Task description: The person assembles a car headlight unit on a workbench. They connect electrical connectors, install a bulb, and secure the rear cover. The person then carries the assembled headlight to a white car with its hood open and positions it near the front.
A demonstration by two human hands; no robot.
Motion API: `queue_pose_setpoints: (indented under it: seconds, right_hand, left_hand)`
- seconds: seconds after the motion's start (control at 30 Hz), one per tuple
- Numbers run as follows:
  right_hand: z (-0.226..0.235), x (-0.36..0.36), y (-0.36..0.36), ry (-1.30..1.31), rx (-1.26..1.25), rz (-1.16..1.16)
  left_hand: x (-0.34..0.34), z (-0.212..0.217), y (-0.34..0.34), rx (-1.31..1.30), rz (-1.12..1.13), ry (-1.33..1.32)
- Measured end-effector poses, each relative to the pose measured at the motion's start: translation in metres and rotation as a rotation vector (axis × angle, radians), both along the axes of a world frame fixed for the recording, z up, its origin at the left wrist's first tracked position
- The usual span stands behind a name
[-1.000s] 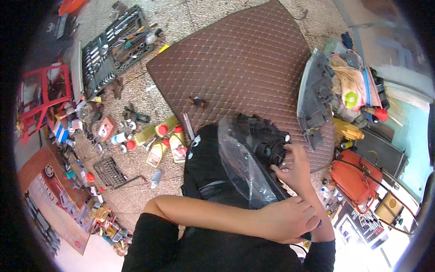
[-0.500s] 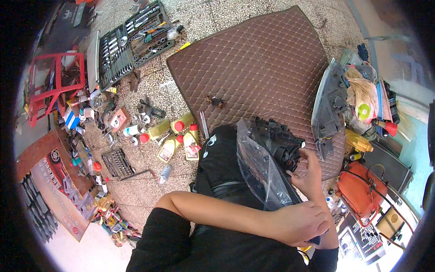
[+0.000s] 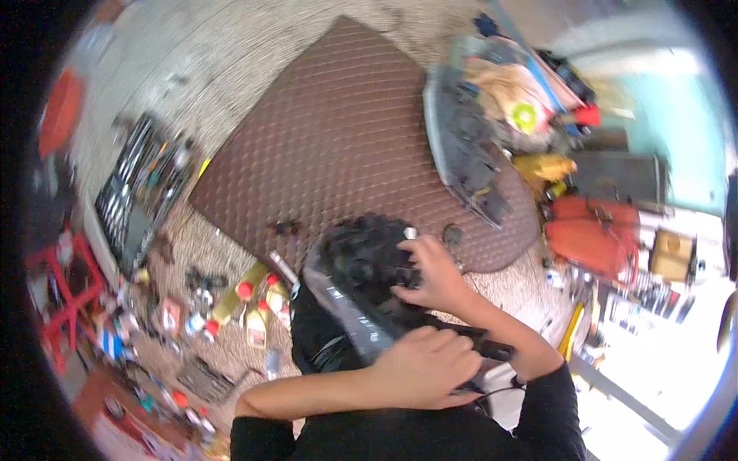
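A black moulded assembly (image 3: 357, 253), resembling a car headlight, rests tilted over my lap with a clear plastic cover (image 3: 346, 307) along its left side. My right hand (image 3: 438, 276) holds the assembly's right edge, thumb and fingers curved around it. A small white round piece (image 3: 410, 233) sits by its fingertips. Crossing in front of the right forearm, my left hand (image 3: 430, 367) is closed with curled fingers at the assembly's near end. A black bar-like part (image 3: 492, 349) sticks out past its fingers. What that hand grips underneath is hidden.
A brown quilted mat (image 3: 323, 115) lies ahead, bearing a grey-black lamp-like part (image 3: 465, 146) and a small dark piece (image 3: 286, 227). An open tool case (image 3: 146, 184) and yellow bottles (image 3: 257, 326) stand left. An orange case (image 3: 590, 238) and piled cloths (image 3: 507, 84) lie right.
The view has swung to the right and is blurred. The assembly and both hands appear further left in it. My left hand sits closer to the assembly; the right still holds its edge.
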State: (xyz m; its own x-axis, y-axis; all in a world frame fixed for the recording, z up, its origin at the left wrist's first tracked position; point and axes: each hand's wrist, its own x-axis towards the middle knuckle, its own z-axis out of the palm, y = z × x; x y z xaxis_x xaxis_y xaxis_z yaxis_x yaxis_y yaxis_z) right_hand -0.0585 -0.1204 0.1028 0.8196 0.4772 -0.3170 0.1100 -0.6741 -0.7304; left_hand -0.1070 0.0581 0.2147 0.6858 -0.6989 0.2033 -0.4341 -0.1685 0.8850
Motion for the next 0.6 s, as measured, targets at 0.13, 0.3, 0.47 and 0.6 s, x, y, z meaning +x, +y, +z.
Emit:
queue_pose_setpoints:
  seconds: [0.13, 0.3, 0.47, 0.6]
  right_hand:
    - [-0.008, -0.003, 0.003, -0.037, 0.000, -0.023]
    - [-0.018, -0.009, 0.010, -0.142, 0.092, -0.149]
    - [-0.020, -0.007, 0.015, -0.115, 0.066, -0.203]
    - [-0.025, -0.007, 0.010, -0.093, 0.097, -0.188]
  left_hand:
    - [0.011, 0.003, 0.003, -0.030, 0.139, -0.119]
    - [0.021, 0.001, -0.001, -0.032, 0.188, -0.182]
    - [0.019, 0.001, 0.003, 0.053, 0.153, -0.134]
    - [0.013, -0.001, 0.002, 0.075, 0.149, -0.144]
